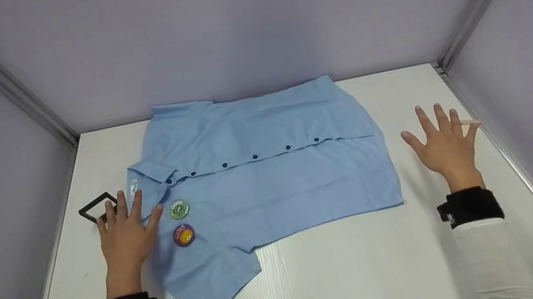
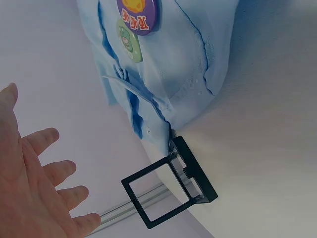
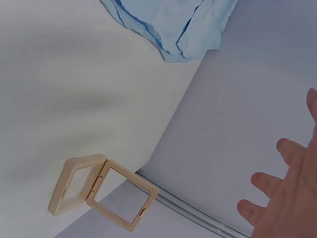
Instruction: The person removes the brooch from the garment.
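At the left of the head view an open black hinged case (image 1: 97,207) stands on the white tabletop (image 1: 354,271), its frame showing nothing inside, touching the collar end of the blue shirt (image 1: 270,170). Just below it the left hand (image 1: 124,240) lies with fingers spread and straight, its grip open, fingertips over the collar and the case edge, holding nothing. Just right of that hand, two round badges sit on the shirt's chest: a green badge (image 1: 179,209) above a purple-and-yellow badge (image 1: 184,234). The shirt lies flat and buttoned across the middle of the frame, collar to the left. Right of its hem, the right hand (image 1: 446,146) hovers over bare tabletop, fingers spread, grip open and empty. At the right edge a beige hinged case (image 3: 101,191) lies open and empty. Judging by this, the work stands between steps; the next move would call for a fine pinch on a badge or a case.
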A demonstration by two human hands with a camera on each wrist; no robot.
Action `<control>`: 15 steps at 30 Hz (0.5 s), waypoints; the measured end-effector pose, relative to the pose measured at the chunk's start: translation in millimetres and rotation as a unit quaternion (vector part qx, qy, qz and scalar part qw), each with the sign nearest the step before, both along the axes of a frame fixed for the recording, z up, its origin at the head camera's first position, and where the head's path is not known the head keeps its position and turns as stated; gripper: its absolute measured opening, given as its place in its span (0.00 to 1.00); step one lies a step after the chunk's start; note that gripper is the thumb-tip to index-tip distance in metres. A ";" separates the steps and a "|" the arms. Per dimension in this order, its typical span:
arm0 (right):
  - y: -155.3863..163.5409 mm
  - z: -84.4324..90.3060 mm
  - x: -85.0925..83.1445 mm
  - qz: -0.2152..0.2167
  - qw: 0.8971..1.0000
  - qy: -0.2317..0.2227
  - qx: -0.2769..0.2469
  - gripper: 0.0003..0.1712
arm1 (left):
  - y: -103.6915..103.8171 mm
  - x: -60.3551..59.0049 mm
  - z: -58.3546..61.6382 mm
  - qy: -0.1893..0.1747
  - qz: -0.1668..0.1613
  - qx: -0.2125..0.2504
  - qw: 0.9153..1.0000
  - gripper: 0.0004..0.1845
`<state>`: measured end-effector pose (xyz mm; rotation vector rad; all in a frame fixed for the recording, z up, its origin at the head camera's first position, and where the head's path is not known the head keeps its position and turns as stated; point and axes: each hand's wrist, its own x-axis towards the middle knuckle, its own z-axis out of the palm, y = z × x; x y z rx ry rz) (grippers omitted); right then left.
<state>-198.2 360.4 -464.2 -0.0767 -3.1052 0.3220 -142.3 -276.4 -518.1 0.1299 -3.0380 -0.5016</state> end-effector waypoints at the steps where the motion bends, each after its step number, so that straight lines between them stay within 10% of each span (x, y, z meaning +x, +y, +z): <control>1: -0.3 -0.1 0.0 0.000 1.000 0.001 0.001 0.47 | 0.1 -0.1 -0.1 0.000 0.000 0.001 1.000 0.44; 15: -18.9 -19.3 -0.6 0.021 0.999 -0.020 -0.039 0.47 | 8.7 4.3 -4.7 -0.004 0.003 0.018 1.000 0.45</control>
